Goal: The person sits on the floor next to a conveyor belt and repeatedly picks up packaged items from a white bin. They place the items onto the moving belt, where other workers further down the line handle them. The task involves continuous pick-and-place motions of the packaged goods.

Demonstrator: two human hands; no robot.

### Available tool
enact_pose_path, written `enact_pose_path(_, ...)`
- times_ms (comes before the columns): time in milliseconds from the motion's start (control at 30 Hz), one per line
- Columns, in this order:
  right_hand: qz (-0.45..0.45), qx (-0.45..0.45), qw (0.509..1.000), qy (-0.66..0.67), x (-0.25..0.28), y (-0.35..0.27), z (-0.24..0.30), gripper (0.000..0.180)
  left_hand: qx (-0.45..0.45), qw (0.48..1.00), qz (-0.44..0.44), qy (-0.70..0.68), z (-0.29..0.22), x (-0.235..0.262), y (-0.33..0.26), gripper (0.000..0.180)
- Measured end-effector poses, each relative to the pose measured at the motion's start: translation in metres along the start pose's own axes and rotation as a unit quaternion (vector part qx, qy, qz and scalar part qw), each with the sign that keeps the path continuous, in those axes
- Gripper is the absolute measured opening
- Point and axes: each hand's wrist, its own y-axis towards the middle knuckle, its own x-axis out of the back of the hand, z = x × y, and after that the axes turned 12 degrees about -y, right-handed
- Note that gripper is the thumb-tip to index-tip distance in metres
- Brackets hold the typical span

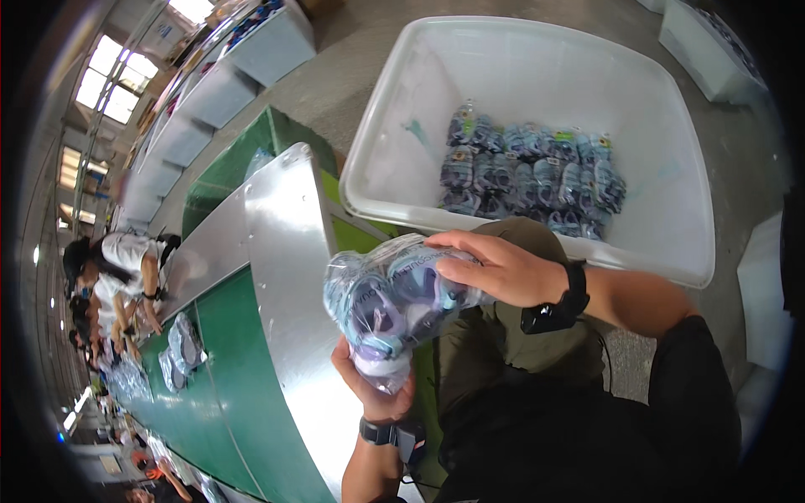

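we see both hands gripping clear plastic bag of blue and purple sandals at chest height: left hand cupping it from below, right hand clamped on top. behind, large white plastic tub holds bagged sandals in rows. green conveyor belt on our left.

Clear bagged blue-lilac shoes held up; similar bags rowed in white bin.
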Motion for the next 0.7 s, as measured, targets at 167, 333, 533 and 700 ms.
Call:
enact_pose_path(167, -0.027, -0.016, 0.998, -0.057, 0.028, -0.012, 0.009, 0.08, -0.048, 0.98, 0.06, 0.186, 0.018, -0.008, 0.002, 0.062)
enact_pose_path(333, -0.115, 0.02, 0.993, -0.008, 0.09, -0.039, 0.008, 0.078, -0.079, 0.899, 0.15, 0.403, 0.008, 0.003, 0.018, 0.082)
enact_pose_path(533, -0.303, -0.034, 0.952, -0.043, 0.197, -0.098, -0.023, 0.071, -0.234, 0.843, 0.032, 0.483, -0.042, 0.033, 0.018, 0.061)
enact_pose_path(700, -0.401, -0.142, 0.902, -0.074, 0.253, -0.139, -0.096, 0.066, -0.271, 0.854, -0.077, 0.437, -0.084, 0.051, 0.009, 0.043)
